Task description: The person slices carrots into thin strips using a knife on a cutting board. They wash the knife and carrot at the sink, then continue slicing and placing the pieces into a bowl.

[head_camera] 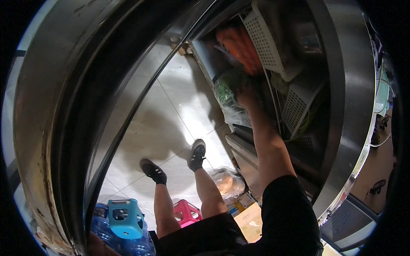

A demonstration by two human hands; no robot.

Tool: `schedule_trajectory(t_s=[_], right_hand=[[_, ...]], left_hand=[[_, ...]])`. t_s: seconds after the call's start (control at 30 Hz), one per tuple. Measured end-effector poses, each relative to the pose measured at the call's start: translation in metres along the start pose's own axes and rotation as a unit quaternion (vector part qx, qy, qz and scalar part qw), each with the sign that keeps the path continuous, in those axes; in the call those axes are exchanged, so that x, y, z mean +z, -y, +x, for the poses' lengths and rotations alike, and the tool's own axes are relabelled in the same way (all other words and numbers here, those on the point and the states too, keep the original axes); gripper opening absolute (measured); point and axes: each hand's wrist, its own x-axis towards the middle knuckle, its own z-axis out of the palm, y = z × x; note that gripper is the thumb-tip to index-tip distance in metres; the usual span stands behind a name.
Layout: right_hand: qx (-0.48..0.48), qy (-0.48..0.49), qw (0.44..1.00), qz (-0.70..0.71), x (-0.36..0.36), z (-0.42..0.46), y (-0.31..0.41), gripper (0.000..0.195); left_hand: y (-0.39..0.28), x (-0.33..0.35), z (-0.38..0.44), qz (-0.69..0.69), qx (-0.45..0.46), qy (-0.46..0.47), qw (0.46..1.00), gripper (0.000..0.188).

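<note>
My right arm reaches into a dark steel refrigerator cabinet [344, 105]. In its shadow, my right hand [246, 96] is at a clear plastic bag [235, 113] of green vegetables [225, 88]; the fingers are too dim to tell whether they grip it. Orange carrots [240, 48], apparently bagged, lie beyond it. White perforated baskets [264, 44] stand on the wire shelf, one lower basket [298, 105] with green stalks beside it. At the bottom left, part of my left hand or forearm [99, 246] shows by the edge of the open door [41, 112]; its fingers are hidden.
My feet stand on a pale tiled floor [160, 121]. Behind me are a blue plastic stool [126, 224] on large water bottles [105, 228], a pink stool [187, 212], cardboard boxes [248, 222] and a clear bag with orange-brown contents [225, 184].
</note>
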Motion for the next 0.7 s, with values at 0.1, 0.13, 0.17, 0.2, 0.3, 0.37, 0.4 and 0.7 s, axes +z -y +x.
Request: schedule_trajectory(t_s=[0.1, 0.13, 0.17, 0.2, 0.3, 0.37, 0.4, 0.7], right_hand=[[-0.057, 0.093, 0.994, 0.015, -0.029, -0.009, -0.002, 0.047], [-0.084, 0.136, 0.987, 0.021, -0.043, -0.015, -0.008, 0.047], [-0.001, 0.117, 0.993, 0.015, -0.023, -0.018, -0.024, 0.045], [0.087, 0.102, 0.991, 0.005, -0.007, -0.026, -0.044, 0.042], [0.079, 0.325, 0.909, -0.247, -0.023, -0.019, -0.06, 0.038], [0.097, 0.314, 0.915, -0.233, -0.037, -0.001, -0.045, 0.037], [0.123, 0.287, 0.928, -0.203, -0.044, 0.003, -0.043, 0.036], [0.08, 0.097, 0.987, -0.096, -0.087, 0.016, -0.005, 0.031]], left_hand=[[-0.002, -0.012, 0.004, -0.032, -0.055, -0.011, 0.998, 0.07], [0.001, -0.012, 0.007, -0.04, -0.065, -0.011, 0.997, 0.07], [0.002, -0.013, 0.01, -0.054, -0.086, -0.013, 0.995, 0.07], [0.004, -0.01, 0.013, -0.069, -0.107, -0.009, 0.992, 0.07], [0.008, -0.001, 0.019, -0.119, -0.151, -0.01, 0.981, 0.069], [0.006, -0.019, 0.025, -0.135, -0.186, -0.026, 0.973, 0.069], [0.004, -0.018, 0.025, -0.151, -0.201, -0.03, 0.967, 0.069], [-0.015, -0.007, 0.028, -0.269, -0.318, -0.067, 0.906, 0.069]])
